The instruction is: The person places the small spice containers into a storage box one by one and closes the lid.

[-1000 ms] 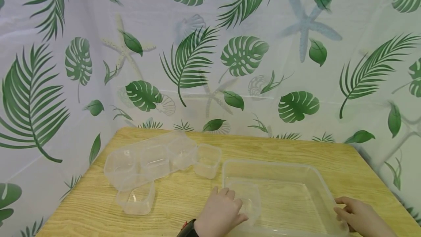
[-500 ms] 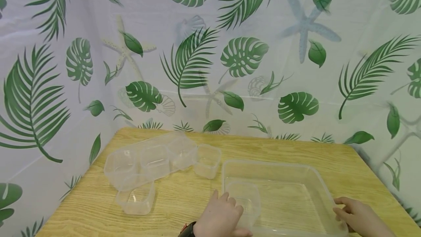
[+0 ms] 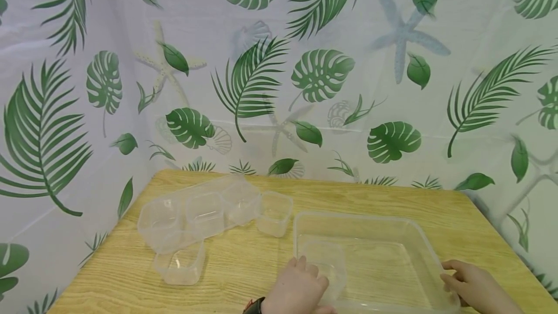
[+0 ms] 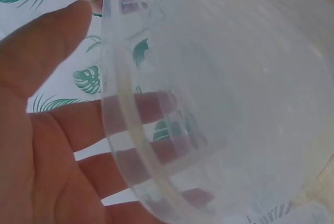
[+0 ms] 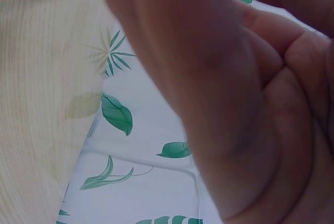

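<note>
A large clear plastic bin [image 3: 366, 224] stands on the wooden table at the right. In its near left corner is a small clear container [image 3: 334, 273] with rounded corners. My left hand [image 3: 296, 285] is at this container's left side. In the left wrist view, the fairly straight fingers [image 4: 151, 108] show through clear plastic, and the thumb stands apart from them near the rim. My right hand [image 3: 472, 285] holds the bin's right wall between thumb and fingers. The bin is out of sight in the right wrist view, where the palm [image 5: 292, 93] fills the right side.
Several small clear containers lie at the left, among them one near the front [image 3: 185, 265] and one beside the bin [image 3: 274, 214]. A long clear tray [image 3: 218, 227] lies with them. Leaf-patterned sheeting [image 3: 266, 159] rises behind the table [image 3: 244, 260].
My left hand has shifted slightly right, closer against the small container, and its fingers have changed position. The right hand stays at the bin's wall. The containers have not visibly moved.
</note>
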A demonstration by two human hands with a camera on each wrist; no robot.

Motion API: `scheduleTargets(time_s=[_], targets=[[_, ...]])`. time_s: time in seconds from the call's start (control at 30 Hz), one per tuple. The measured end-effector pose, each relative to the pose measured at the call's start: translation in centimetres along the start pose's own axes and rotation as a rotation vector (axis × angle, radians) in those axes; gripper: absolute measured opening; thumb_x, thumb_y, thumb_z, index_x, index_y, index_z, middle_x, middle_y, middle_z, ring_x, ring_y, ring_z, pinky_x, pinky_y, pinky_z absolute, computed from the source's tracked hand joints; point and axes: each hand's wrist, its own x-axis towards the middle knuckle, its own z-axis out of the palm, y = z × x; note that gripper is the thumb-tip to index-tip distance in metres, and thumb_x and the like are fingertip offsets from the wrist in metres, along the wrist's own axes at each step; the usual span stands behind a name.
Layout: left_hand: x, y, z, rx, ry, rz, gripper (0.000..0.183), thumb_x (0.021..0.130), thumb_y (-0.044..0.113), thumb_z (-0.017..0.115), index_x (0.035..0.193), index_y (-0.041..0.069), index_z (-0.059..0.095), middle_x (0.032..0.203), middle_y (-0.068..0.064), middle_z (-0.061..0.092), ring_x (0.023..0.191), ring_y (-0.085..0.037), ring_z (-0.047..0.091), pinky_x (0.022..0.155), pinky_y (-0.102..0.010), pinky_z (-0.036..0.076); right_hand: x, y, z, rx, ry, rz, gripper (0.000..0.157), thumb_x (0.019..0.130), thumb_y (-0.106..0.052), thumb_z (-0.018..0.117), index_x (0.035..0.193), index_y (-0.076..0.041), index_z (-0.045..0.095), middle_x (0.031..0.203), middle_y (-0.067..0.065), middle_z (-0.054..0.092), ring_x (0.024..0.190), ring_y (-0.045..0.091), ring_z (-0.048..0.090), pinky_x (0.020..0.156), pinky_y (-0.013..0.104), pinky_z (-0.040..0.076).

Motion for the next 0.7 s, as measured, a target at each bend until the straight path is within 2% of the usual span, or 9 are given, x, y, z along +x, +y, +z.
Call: scheduleTargets(time_s=[0.17, 0.27, 0.4, 0.5, 0.63, 0.7], targets=[[0.5, 0.8, 0.0, -0.025, -0.035, -0.008, 0.044, 0.081, 0.059, 0.050, 0.103, 0.024, 0.065, 0.103, 0.004, 0.061, 0.109, -0.027, 0.053, 0.088, -0.037, 0.043, -0.1, 0.0, -0.1, -0.003, 0.005, -0.002, 0.052, 0.094, -0.026, 0.047, 0.118, 0.019, 0.039, 0.084, 0.003, 0.060, 0.073, 0.019, 0.057, 0.065, 0.035, 0.050], [0.9, 1.4, 0.1, -0.030, -0.072, -0.020, 0.044, 0.081, 0.059, 0.049, 0.106, 0.025, 0.063, 0.108, 0.005, 0.059, 0.113, -0.027, 0.050, 0.089, -0.036, 0.042, -0.1, 0.0, -0.2, -0.010, 0.011, -0.006, 0.051, 0.094, -0.024, 0.047, 0.118, 0.019, 0.039, 0.083, 0.003, 0.059, 0.073, 0.018, 0.057, 0.064, 0.035, 0.050], [1.7, 2.3, 0.3, -0.046, -0.089, -0.021, 0.045, 0.080, 0.059, 0.048, 0.109, 0.027, 0.062, 0.113, 0.005, 0.057, 0.116, -0.026, 0.048, 0.090, -0.033, 0.042, -0.2, -0.2, -0.2, -0.010, 0.020, -0.010, 0.049, 0.093, -0.022, 0.047, 0.118, 0.019, 0.040, 0.083, 0.003, 0.059, 0.072, 0.018, 0.057, 0.064, 0.034, 0.050], [2.3, 3.2, 0.7, -0.066, -0.115, -0.033, 0.048, 0.078, 0.061, 0.049, 0.114, 0.030, 0.059, 0.119, 0.005, 0.054, 0.118, -0.026, 0.046, 0.087, -0.033, 0.043, -0.3, -0.3, -0.1, 0.004, 0.023, -0.013, 0.048, 0.093, -0.022, 0.047, 0.118, 0.019, 0.040, 0.082, 0.003, 0.059, 0.071, 0.018, 0.057, 0.063, 0.034, 0.049], [3.4, 4.5, 1.0, -0.083, -0.196, -0.044, 0.055, 0.078, 0.064, 0.046, 0.124, 0.035, 0.052, 0.130, 0.006, 0.046, 0.123, -0.027, 0.040, 0.083, -0.037, 0.046, -0.3, -0.2, 0.0, 0.003, 0.030, -0.018, 0.048, 0.093, -0.022, 0.047, 0.118, 0.018, 0.041, 0.082, 0.003, 0.060, 0.073, 0.018, 0.058, 0.063, 0.033, 0.049], [3.9, 5.1, 1.2, -0.104, -0.197, -0.035, 0.056, 0.080, 0.064, 0.045, 0.127, 0.035, 0.050, 0.132, 0.005, 0.045, 0.123, -0.029, 0.040, 0.078, -0.039, 0.048, -0.3, -0.1, 0.0, 0.002, 0.033, -0.013, 0.047, 0.093, -0.022, 0.047, 0.118, 0.018, 0.041, 0.083, 0.004, 0.061, 0.073, 0.018, 0.058, 0.063, 0.034, 0.049]])
